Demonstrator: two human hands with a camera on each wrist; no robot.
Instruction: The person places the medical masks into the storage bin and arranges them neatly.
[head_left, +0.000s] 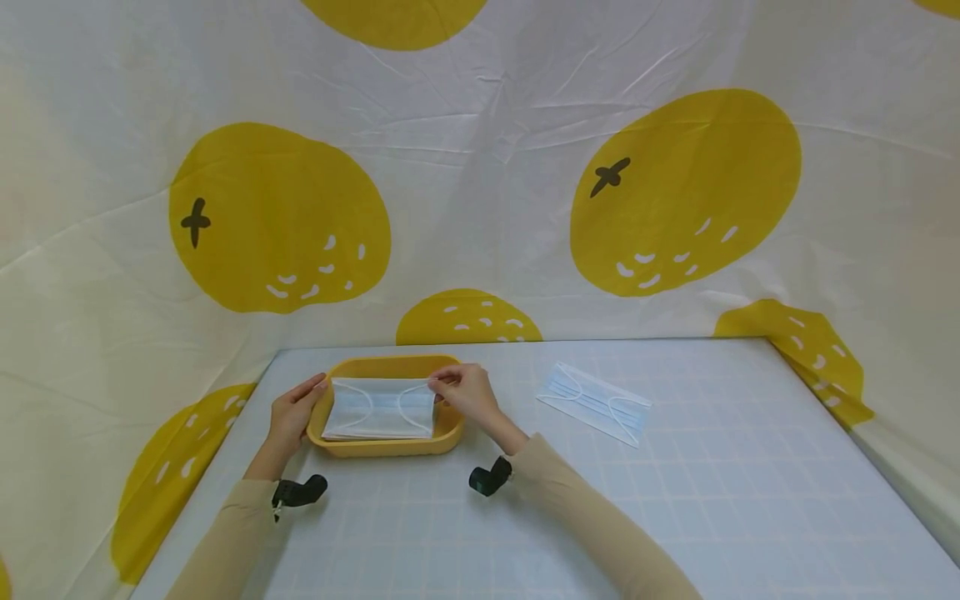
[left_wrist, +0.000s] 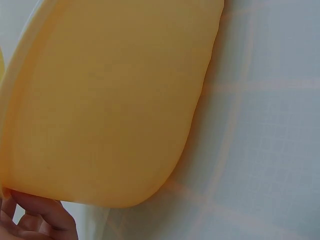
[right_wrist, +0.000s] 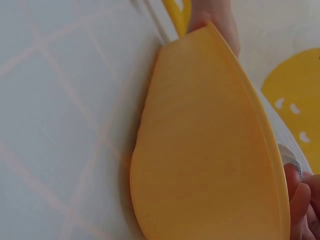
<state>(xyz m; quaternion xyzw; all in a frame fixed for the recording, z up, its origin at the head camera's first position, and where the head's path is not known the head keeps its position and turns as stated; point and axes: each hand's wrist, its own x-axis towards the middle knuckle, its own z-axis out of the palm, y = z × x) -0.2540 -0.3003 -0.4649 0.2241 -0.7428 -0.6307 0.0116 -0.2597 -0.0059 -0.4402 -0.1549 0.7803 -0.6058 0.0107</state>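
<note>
A yellow plastic basket [head_left: 386, 450] with rounded corners sits towards the back left of the table in the head view. Inside it lies a stack of pale blue face masks [head_left: 384, 412], white ear loops on top. My left hand [head_left: 291, 417] grips the basket's left end at the rim; its curled fingers [left_wrist: 50, 212] show below that end in the left wrist view. At the right end, my right hand [head_left: 468, 392] reaches over the rim and pinches the top mask's right edge. Part of these fingers [right_wrist: 300, 205] is hidden behind the basket wall in the right wrist view.
Another blue face mask [head_left: 596, 402] lies flat and slightly turned on the table, right of the basket. A pale checked cloth [head_left: 720, 500] covers the table. Behind hangs a white curtain [head_left: 480, 208] with large yellow fruit prints.
</note>
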